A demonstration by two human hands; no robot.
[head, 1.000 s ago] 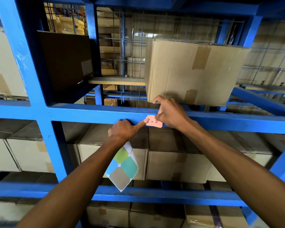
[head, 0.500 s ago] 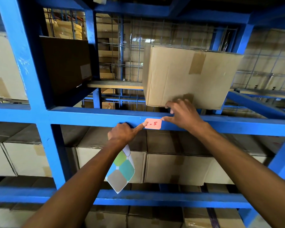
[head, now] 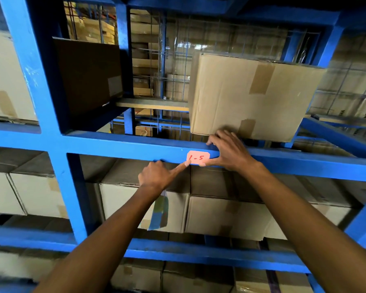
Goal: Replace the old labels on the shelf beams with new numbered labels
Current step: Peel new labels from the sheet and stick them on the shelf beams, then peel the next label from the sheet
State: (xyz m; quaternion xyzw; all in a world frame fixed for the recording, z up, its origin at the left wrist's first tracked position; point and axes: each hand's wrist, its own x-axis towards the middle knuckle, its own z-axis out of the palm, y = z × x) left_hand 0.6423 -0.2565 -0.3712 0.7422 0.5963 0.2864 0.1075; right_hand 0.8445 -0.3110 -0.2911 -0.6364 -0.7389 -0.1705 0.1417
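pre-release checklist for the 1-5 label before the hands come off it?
1. Label on the beam face: ok.
2. "1-5" readable, upright: ok.
3. Left hand index fingertip on the label's lower left corner: ok.
4. Right hand thumb at the lower right edge, fingers over the beam top: ok.
5. All edges stuck flat: cannot tell.
6. Old label gone from this spot: cannot tell.
7. Sticker sheet hanging under the left hand: ok.

The pink label (head: 198,157) I am pressing against the blue shelf beam (head: 118,146) reads "1-5" in red handwriting. Boxes behind the wire mesh at far right (head: 344,115) carry dark vertical print, but I cannot make out the letters.
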